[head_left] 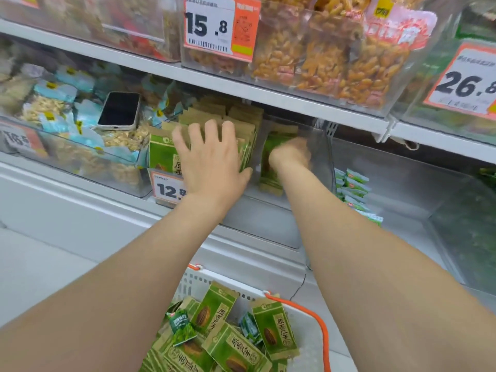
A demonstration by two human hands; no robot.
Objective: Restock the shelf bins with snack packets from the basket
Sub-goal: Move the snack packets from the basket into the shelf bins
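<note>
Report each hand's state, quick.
Left hand: open, flat against the upright green-and-tan paper snack packets.
Right hand: blurred inside the clear plastic bin; cannot tell.

My right hand [290, 154] is a blur behind the clear bin [325, 162] wall, fingers unreadable. My left hand [212, 162] hides the packets [160, 154] and half the price tag [164, 188]. The basket [197, 280] runs off the bottom edge.

A shop: price tags [221, 25] front stocked shelf bins [335, 63].
</note>
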